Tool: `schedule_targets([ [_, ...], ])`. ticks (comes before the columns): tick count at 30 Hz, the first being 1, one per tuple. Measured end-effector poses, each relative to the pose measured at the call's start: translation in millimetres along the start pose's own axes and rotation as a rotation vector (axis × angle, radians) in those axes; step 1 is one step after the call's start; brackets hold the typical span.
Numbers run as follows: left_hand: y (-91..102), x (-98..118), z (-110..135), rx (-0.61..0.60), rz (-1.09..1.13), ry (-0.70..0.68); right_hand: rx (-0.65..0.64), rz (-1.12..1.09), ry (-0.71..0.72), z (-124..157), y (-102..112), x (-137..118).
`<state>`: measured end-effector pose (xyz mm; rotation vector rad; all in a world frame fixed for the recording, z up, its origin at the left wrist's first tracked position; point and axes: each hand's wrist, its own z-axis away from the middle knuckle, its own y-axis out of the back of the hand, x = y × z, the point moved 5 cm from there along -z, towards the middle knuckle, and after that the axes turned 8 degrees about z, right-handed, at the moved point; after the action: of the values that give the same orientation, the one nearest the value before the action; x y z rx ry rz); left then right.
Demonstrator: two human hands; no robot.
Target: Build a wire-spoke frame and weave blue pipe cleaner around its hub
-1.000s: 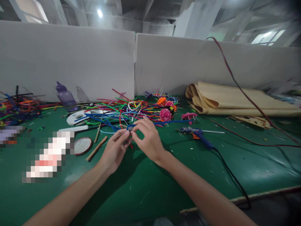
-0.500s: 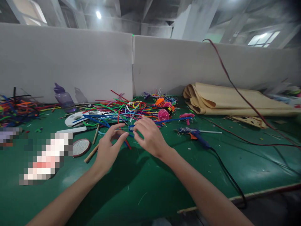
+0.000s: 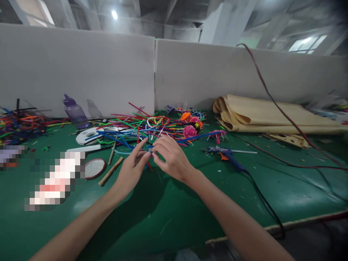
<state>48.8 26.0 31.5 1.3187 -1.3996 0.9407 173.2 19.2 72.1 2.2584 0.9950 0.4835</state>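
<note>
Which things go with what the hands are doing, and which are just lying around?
With the job:
blue piece, in the right hand, left hand close by
coloured stems, probably
glue gun, perhaps, though untouched

Just lying around, it seems:
bottle
brown paper

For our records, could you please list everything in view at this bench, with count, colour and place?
Craft stems: many, mixed, centre and far left
Small piece: one, blue, at the fingers
Fuzzy ornaments: several, mostly pink, back centre
Bottle: one, purple, back left
Spool: one, white, left
Tool: one, white-handled, left
Round disc: one, grey, red rim, left
Sticks: two, brown, left
Blurred patches: two, mixed, left
Glue gun: one, blue, right
Cords: several, dark, right
Folded sheets: several, tan, back right
Panels: two, grey, behind
Table: one, green, underneath
Left hand: one, bare, centre
Right hand: one, bare, centre
</note>
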Motion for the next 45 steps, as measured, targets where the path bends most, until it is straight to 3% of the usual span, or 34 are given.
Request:
schedule_targets([
  [5,2.9,5.9,0.5,0.064,0.157,-0.065,0.031,-0.097,-0.040,-0.1,0.5,-1.0],
  [10,7.4,10.1,1.5,0.141,0.185,-0.118,0.017,-0.079,0.007,-0.7,-0.6,-5.0],
  [18,9.6,13.2,2.0,0.163,0.120,-0.168,-0.006,0.200,0.095,-0.2,-3.4,-15.8],
  [24,11.2,7.8,0.5,0.192,0.158,-0.171,-0.031,0.277,0.163,-0.5,-6.5,-18.9],
  [30,14.4,5.3,1.4,0.275,0.229,-0.152,0.030,0.220,0.023,0.4,0.0,-12.1],
  [35,12.6,0.8,2.4,0.297,0.328,-0.094,-0.009,0.225,0.014,2.4,-6.2,-16.6],
  [45,15.6,-5.1,2.4,0.334,0.401,-0.020,0.027,0.170,-0.148,3.0,-11.7,-14.2],
])
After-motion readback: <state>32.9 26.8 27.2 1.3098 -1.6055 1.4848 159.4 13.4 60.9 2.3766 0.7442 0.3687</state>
